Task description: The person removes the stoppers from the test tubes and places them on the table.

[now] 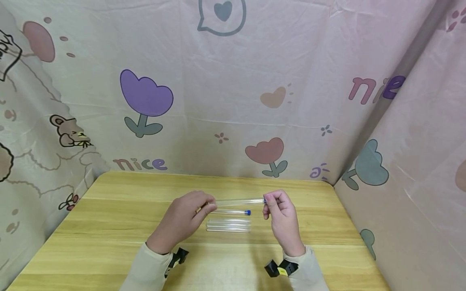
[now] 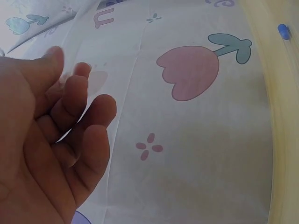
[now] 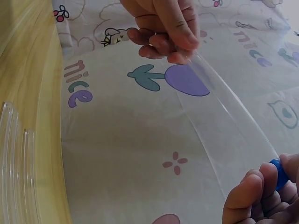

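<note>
A clear test tube (image 1: 240,201) is held level above the table between both hands. My left hand (image 1: 186,215) pinches its left end between thumb and fingers. At the other end, my right hand (image 1: 283,218) pinches the blue cap (image 3: 279,174) with thumb and forefinger; the fingertips cover most of that cap in the head view. Below, a second tube (image 1: 230,211) with a blue cap (image 1: 248,212) lies on the wood, its left end hidden by my left hand. Several uncapped clear tubes (image 1: 228,225) lie side by side nearer to me.
The light wooden table (image 1: 313,226) ends against a printed cloth backdrop (image 1: 204,97) behind, with more cloth on the left and right sides. Small black cameras (image 1: 280,268) are strapped at both wrists over pale sleeves (image 1: 309,270).
</note>
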A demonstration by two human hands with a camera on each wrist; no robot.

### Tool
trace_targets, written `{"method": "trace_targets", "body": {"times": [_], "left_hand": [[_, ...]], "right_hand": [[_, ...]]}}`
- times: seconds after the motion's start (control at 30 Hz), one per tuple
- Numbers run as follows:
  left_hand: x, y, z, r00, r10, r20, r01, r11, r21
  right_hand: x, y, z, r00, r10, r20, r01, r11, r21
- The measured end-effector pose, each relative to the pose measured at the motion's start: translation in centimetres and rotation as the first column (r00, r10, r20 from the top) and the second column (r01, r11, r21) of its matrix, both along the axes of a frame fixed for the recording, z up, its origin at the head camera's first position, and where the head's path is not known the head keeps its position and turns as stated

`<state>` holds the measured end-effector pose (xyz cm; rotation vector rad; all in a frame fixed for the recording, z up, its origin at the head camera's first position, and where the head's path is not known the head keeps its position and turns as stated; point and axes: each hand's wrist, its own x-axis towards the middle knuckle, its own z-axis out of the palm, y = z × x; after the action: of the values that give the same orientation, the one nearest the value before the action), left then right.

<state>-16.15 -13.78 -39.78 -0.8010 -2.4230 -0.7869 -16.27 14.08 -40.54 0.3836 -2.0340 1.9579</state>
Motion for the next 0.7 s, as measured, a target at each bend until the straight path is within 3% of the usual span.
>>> {"method": "trace_targets", "body": {"times": [0.23,0.4,0.53,0.7], "left_hand": [[0.24,0.04,0.04,0.996,0.015,0.082,-0.012,0.999,-0.04],[0.15,-0.11,-0.1,0.996,-0.023,0.088,0.023,1.0,0.004],[-0.02,-0.12,-0.28,0.997,-0.048,0.052,0.046,0.998,0.044],[-0.32,-0.17,-0.18,0.999,-0.002,-0.042,0.005,0.998,0.065]], "right_hand": [[0.04,-0.13,-0.01,1.0,0.012,-0.027,-0.012,1.0,0.003],[0.07,-0.12,-0.1,0.998,0.033,-0.05,-0.033,0.999,-0.009],[0.09,0.0,-0.13,0.997,0.065,-0.052,-0.067,0.998,-0.021],[0.19,0.08,-0.03,0.993,0.117,0.019,-0.117,0.993,-0.02]]}}
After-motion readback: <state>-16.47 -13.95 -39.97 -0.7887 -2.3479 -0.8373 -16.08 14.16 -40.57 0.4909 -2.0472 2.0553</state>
